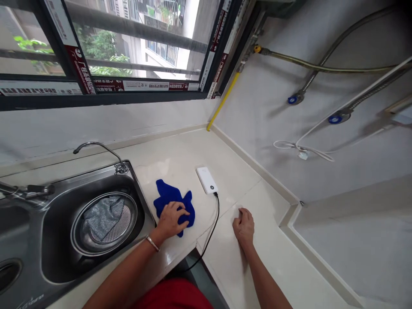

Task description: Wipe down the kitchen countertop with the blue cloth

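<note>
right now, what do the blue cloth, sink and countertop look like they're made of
The blue cloth: soft fabric, perhaps microfiber, since it looks matte and limp under the left hand. The sink: probably stainless steel, from its grey metallic shine. The countertop: a smooth, glossy off-white slab with light reflections, possibly engineered stone, but the look leaves that open.

Daylight, soft; we trace it to the window [135, 47] beyond the left hand [170, 219], the outdoors washed pale. Counter [167, 148] ahead of that hand reads bright; we log glare on the edge just below it. Sink [53, 240] to its left: dark basin, glinting metal. Faint shadow beside the right hand [243, 225]. Both hands fairly sharp. Wide-angle stretch outward; far upper-right corner blackened.
</note>
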Demonstrator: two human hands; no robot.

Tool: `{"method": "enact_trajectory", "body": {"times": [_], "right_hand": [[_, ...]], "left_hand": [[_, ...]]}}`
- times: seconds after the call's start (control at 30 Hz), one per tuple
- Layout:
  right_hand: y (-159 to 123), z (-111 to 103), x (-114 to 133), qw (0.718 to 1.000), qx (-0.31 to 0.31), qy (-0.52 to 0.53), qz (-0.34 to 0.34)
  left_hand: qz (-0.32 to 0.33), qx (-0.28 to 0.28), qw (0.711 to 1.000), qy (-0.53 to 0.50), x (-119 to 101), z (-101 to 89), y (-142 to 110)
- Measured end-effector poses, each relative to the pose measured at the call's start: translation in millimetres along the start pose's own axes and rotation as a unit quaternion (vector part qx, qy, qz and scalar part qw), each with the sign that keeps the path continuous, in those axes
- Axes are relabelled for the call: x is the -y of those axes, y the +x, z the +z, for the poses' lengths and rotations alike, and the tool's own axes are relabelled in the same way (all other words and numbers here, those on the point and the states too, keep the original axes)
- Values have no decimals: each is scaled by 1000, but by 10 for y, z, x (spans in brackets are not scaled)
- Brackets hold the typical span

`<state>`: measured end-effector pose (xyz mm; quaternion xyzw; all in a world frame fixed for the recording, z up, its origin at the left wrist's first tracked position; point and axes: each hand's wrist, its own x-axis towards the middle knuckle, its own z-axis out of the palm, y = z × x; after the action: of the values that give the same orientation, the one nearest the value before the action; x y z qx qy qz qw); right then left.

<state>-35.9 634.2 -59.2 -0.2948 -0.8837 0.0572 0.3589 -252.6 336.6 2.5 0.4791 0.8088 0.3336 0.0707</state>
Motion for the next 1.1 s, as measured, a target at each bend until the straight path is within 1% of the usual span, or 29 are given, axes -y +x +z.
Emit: {"method": "enact_trajectory", "body": {"times": [0.17, 0.23, 0.3, 0.4, 0.47, 0.6, 0.7, 0.8, 0.87, 0.93, 1.1], "right_hand": [[-7, -5, -16, 1000, 8, 3, -2], [-9, 1, -30, 1000, 9, 5, -3], [-12, 8, -40, 1000, 6, 8, -4], [-21, 18, -47, 1000, 1, 11, -1], [-25, 23, -46, 1000, 1, 12, 3], [-23, 29, -45, 1000, 1, 19, 5], [-17, 33, -46, 1000, -2, 18, 3], [-16, 39, -53, 1000, -2, 13, 2], [-18, 42, -64, 1000, -4, 15, -3], [-23, 45, -76, 1000, -4, 18, -8], [-47, 54, -99, 1000, 1, 16, 3]], "left_hand": [[18, 44, 997, -57, -279, 138, -412], [30, 57, 996, -68, -320, 163, -535], [43, 72, 994, -71, -305, 167, -581], [59, 75, 993, -63, -207, 156, -492], [54, 53, 996, -47, -120, 149, -353], [25, -6, 1000, -2, 86, 119, 7], [9, -30, 999, 13, 247, 71, 252], [1, -39, 999, 18, 351, 11, 372], [1, -37, 999, 16, 365, -26, 352], [4, -31, 999, 11, 334, -59, 257], [1, -19, 1000, -8, 126, -83, -140]]}}
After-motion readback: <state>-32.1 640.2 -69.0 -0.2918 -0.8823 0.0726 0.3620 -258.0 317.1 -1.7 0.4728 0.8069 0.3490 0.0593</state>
